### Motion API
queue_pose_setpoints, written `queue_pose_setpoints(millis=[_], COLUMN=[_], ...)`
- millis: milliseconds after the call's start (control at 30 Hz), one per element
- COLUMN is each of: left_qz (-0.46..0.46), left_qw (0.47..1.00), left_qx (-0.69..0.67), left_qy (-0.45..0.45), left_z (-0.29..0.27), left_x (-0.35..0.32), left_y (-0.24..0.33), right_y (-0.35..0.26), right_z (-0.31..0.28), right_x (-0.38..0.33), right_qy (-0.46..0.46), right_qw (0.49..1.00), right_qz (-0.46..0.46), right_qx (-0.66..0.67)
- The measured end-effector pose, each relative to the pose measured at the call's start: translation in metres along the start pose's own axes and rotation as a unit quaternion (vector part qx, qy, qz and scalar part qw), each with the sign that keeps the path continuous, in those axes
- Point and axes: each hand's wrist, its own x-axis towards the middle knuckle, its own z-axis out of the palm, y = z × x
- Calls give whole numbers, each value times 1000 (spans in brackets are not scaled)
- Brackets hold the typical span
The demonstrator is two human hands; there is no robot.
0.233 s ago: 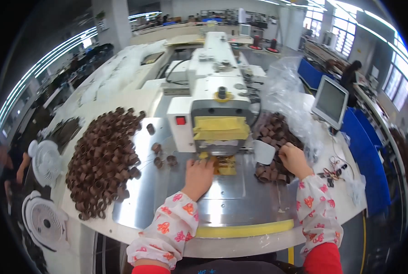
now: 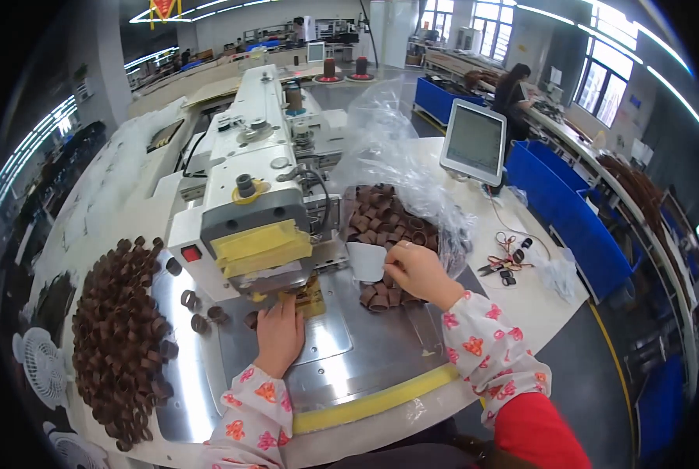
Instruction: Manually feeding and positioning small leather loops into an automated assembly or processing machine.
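Observation:
My left hand [image 2: 279, 336] lies palm down on the metal plate, under the front of a white sewing machine [image 2: 244, 187]. Its fingers reach out beside a yellowish clamp plate [image 2: 312, 301]; the fingertips are partly hidden. A brown loop [image 2: 251, 319] sits against its outer side. My right hand [image 2: 421, 273] is over a heap of brown loops [image 2: 385, 215], beside a white card [image 2: 367, 262]. Thumb and fingers are pinched together there; whatever they hold is too small to make out. Both forearms wear white sleeves with a red and pink print.
A large pile of brown loops [image 2: 119, 336] covers the left, with a few strays [image 2: 199, 323] near the machine. Clear plastic [image 2: 381, 141] surrounds the right heap. Farther right stand a screen [image 2: 474, 141], small scissors [image 2: 502, 266] and blue bins [image 2: 572, 223]. Yellow foam [image 2: 377, 402] lines the front edge.
The view has swung right, so everything sits further left. A brown loop now shows beside my left hand. My right hand stays pinched by the white card.

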Motion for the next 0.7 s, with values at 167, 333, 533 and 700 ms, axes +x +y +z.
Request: queue_pose_setpoints(millis=[167, 333, 533, 700], left_qz=[-19, -54, -74, -84], left_qw=[999, 998, 994, 994], left_qx=[-49, -39, -78, -68], left_qy=[-1, 18, 13, 2], left_z=[-10, -10, -9, -10], left_x=[-9, -10, -8, -4], left_y=[-8, -13, -21, -26], right_y=[-45, -67, -61, -58], right_z=[58, 78, 87, 75], right_x=[-14, -25, -32, -26], right_qy=[6, -59, -5, 58], right_qw=[975, 951, 970, 976], right_qz=[14, 30, -69, -117], right_qx=[222, 303, 235, 175])
